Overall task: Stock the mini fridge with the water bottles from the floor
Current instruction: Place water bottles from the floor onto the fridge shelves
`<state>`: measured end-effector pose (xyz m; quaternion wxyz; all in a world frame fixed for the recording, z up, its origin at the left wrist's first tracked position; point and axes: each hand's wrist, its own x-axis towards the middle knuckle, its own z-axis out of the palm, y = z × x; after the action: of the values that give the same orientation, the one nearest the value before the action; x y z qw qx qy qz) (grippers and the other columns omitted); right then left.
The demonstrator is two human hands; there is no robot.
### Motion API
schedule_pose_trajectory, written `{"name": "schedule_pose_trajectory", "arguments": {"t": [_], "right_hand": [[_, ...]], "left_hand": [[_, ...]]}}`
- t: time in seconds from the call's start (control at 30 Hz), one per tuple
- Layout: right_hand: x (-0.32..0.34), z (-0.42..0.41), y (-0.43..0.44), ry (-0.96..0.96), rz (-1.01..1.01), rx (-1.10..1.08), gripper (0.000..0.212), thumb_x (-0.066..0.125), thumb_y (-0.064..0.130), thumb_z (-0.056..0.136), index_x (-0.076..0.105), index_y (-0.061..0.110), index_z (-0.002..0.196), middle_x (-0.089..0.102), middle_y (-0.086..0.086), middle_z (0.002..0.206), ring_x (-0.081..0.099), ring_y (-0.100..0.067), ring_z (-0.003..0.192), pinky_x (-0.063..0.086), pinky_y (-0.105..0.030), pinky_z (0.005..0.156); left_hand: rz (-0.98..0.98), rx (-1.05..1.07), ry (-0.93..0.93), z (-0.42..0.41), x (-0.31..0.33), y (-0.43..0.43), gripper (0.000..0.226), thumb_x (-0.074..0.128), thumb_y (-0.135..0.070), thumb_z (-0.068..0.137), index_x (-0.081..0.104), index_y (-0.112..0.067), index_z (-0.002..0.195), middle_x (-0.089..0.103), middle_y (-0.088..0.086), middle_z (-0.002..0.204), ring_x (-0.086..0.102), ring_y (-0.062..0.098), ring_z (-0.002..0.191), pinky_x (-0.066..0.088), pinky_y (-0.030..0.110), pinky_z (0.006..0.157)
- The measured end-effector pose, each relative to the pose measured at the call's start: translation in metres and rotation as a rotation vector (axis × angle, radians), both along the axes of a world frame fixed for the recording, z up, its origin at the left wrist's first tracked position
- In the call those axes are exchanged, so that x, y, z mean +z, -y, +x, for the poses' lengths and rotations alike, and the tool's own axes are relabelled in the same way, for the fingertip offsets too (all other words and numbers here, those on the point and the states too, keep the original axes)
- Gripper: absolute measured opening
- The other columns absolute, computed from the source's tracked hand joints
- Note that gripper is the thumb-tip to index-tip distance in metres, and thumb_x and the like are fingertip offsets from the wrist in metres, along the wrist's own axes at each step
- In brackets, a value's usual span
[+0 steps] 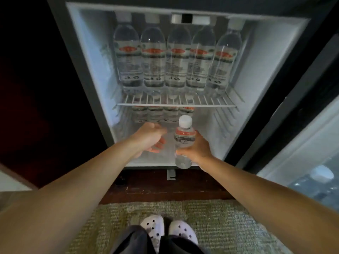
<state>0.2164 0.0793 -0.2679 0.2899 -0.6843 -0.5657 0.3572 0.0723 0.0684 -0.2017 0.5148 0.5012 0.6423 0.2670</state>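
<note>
this looks like a hotel room or a similar lodging room, though it could be a home. a small white-lined mini fridge [88,57] sits low inside dark wood cabinetry [36,88], its door [300,143] swung open to the right. identical labelled water bottles [177,57] fill its wire shelf [211,104]. woven greenish carpet [229,226] covers the floor, and the person wears white clogs [167,230], indoor footwear.

We saw a dim room, the brightest light coming from inside the fridge [271,57]. Its left surround fell into near-black shadow. The wide lens bowed the fridge's sides outward, and the bottles [176,57] and both hands looked soft with blur.
</note>
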Motion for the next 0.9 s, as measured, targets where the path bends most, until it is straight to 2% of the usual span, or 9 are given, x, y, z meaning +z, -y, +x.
{"name": "schedule_pose_trajectory", "arguments": {"t": [0.13,0.23,0.33,0.4,0.5,0.6,0.7,0.77,0.9], "right_hand": [[-0.026,0.012,-0.036,-0.068,0.020,-0.243,0.058,0.078,0.010,0.065,0.049,0.013,0.115,0.063,-0.008,0.113,0.062,-0.025,0.102,0.046,-0.026,0.076],[-0.039,0.017,-0.063,-0.077,0.051,-0.393,0.057,0.076,0.012,0.067,0.049,0.010,0.117,0.060,-0.012,0.117,0.060,-0.029,0.106,0.046,-0.028,0.077],[-0.051,0.021,-0.086,-0.128,0.086,-0.500,0.061,0.076,0.008,0.066,0.049,0.007,0.120,0.059,-0.015,0.120,0.059,-0.031,0.110,0.048,-0.035,0.086],[-0.056,0.022,-0.097,-0.164,0.131,-0.521,0.064,0.076,0.006,0.066,0.046,0.005,0.123,0.057,-0.016,0.122,0.058,-0.031,0.111,0.048,-0.038,0.090],[-0.061,0.021,-0.110,-0.171,0.176,-0.529,0.068,0.076,0.003,0.069,0.041,0.003,0.127,0.055,-0.018,0.125,0.057,-0.032,0.112,0.048,-0.041,0.093],[-0.062,0.014,-0.120,-0.201,0.217,-0.531,0.068,0.071,-0.001,0.072,0.036,0.001,0.130,0.053,-0.021,0.126,0.055,-0.033,0.113,0.046,-0.042,0.095],[-0.062,0.015,-0.131,-0.205,0.226,-0.532,0.067,0.067,0.000,0.076,0.033,0.000,0.133,0.049,-0.021,0.130,0.052,-0.034,0.118,0.042,-0.043,0.100],[-0.059,0.019,-0.136,-0.172,0.206,-0.486,0.067,0.064,0.003,0.080,0.029,0.000,0.137,0.044,-0.022,0.135,0.048,-0.034,0.122,0.039,-0.043,0.103],[-0.063,0.030,-0.132,-0.132,0.247,-0.435,0.068,0.066,0.001,0.079,0.032,0.000,0.137,0.048,-0.020,0.135,0.050,-0.030,0.122,0.040,-0.030,0.095]], "left_hand": [[0.003,-0.021,-0.078,0.007,-0.028,-0.033,0.012,0.043,-0.014,0.096,0.055,-0.014,0.099,0.054,0.004,0.076,0.052,0.013,0.068,0.046,0.024,0.061],[0.027,-0.019,-0.041,0.010,-0.037,-0.052,0.020,0.046,-0.010,0.095,0.056,-0.008,0.113,0.051,0.010,0.100,0.049,0.021,0.093,0.044,0.031,0.071],[0.035,-0.038,-0.081,0.016,-0.042,-0.069,0.012,0.047,-0.010,0.094,0.057,-0.015,0.090,0.048,0.012,0.102,0.049,0.021,0.087,0.042,0.030,0.068],[0.057,-0.011,-0.084,0.020,-0.048,-0.081,0.016,0.048,-0.007,0.092,0.059,-0.008,0.105,0.047,0.010,0.102,0.048,0.018,0.076,0.040,0.025,0.060],[0.081,0.041,-0.022,0.020,-0.063,-0.094,0.046,0.054,-0.004,0.090,0.043,-0.007,0.134,0.050,0.009,0.112,0.052,0.017,0.084,0.041,0.021,0.054],[0.131,0.105,-0.059,0.012,-0.076,-0.101,0.054,0.060,-0.005,0.086,0.041,-0.009,0.136,0.051,0.012,0.134,0.055,0.032,0.115,0.045,0.029,0.074],[0.171,0.121,-0.025,0.005,-0.086,-0.107,0.058,0.064,-0.005,0.080,0.044,-0.012,0.134,0.052,0.012,0.136,0.051,0.029,0.124,0.045,0.042,0.103],[0.175,0.129,0.013,0.003,-0.086,-0.106,0.066,0.066,-0.006,0.077,0.040,-0.014,0.138,0.049,0.011,0.139,0.051,0.028,0.124,0.044,0.044,0.103],[0.192,0.094,-0.069,0.002,-0.089,-0.106,0.064,0.054,-0.003,0.089,0.025,-0.015,0.146,0.040,0.009,0.145,0.046,0.028,0.128,0.048,0.024,0.087]]}}
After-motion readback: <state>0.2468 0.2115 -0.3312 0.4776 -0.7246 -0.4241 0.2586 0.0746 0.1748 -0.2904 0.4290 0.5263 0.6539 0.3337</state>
